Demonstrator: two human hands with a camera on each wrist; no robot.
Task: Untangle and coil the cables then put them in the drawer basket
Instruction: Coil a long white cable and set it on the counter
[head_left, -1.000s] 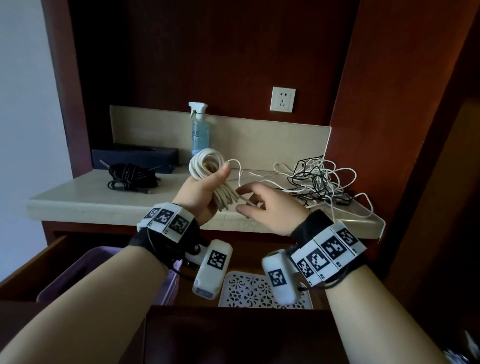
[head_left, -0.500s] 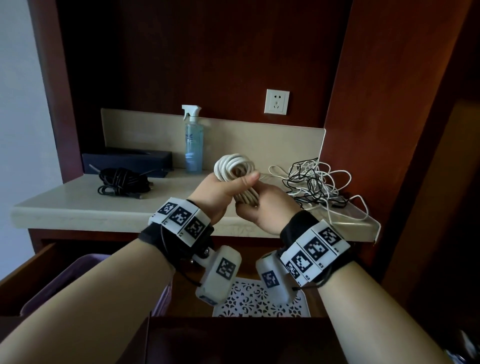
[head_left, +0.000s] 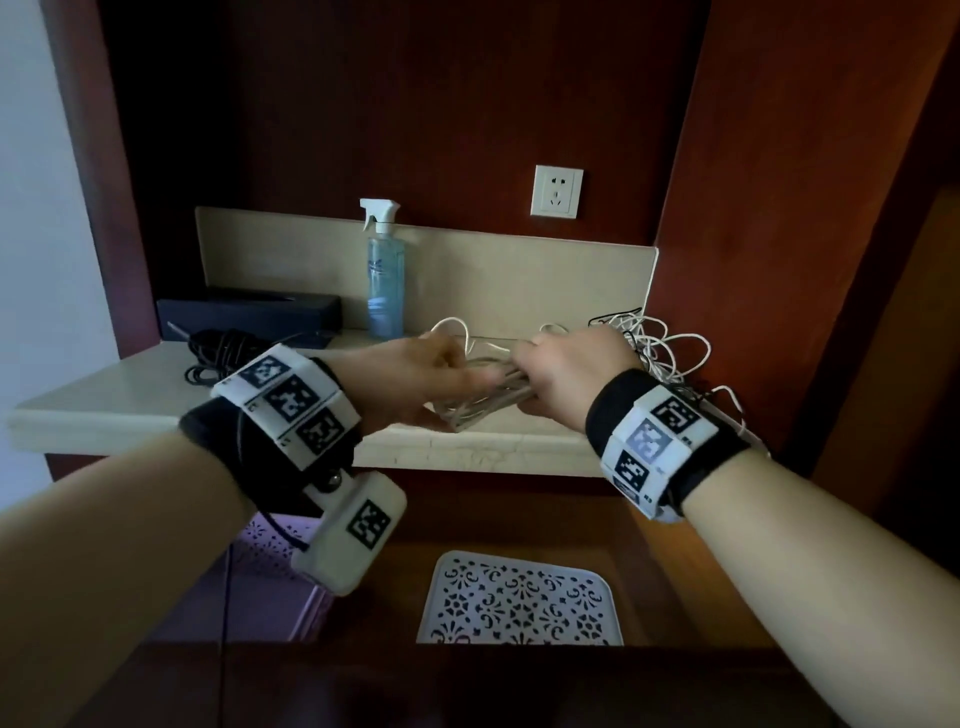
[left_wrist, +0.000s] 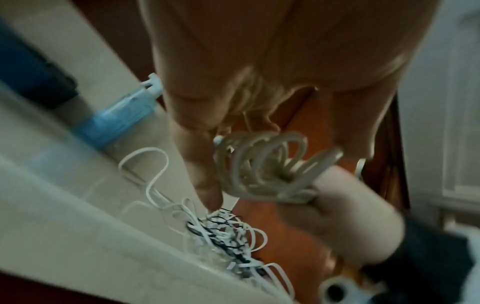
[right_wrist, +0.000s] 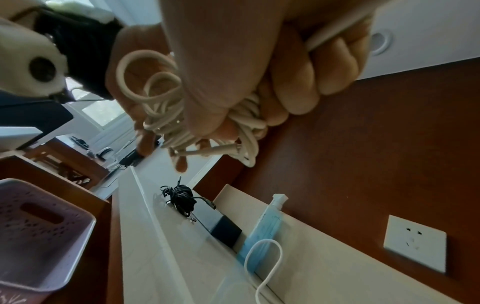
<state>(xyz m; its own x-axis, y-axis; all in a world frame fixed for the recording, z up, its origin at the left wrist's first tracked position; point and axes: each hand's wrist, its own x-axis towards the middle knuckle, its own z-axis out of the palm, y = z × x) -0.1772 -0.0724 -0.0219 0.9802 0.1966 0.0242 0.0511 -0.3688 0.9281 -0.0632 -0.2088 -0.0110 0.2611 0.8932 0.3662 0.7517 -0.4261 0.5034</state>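
A cream-white coiled cable (head_left: 480, 408) lies sideways in the air just above the counter's front edge, held at both ends. My left hand (head_left: 431, 382) grips its left end, thumb on top; the end loops (left_wrist: 262, 164) stick out past the fingers. My right hand (head_left: 563, 382) is clenched in a fist round the right end (right_wrist: 249, 121). A tangle of thin white and black cables (head_left: 657, 348) lies at the counter's right end. A coiled black cable (head_left: 221, 351) rests at the left. The purple basket (head_left: 270, 545) sits in the open drawer below.
A blue spray bottle (head_left: 385, 280) and a dark box (head_left: 249, 314) stand against the backsplash. A white patterned tray (head_left: 519, 605) lies in the drawer right of the purple basket. A wall socket (head_left: 557, 190) is above the counter. Wood panels close in both sides.
The coil stood upright in my left hand; now it lies sideways with my right hand closed round its other end. Both hands have moved forward over the counter edge.
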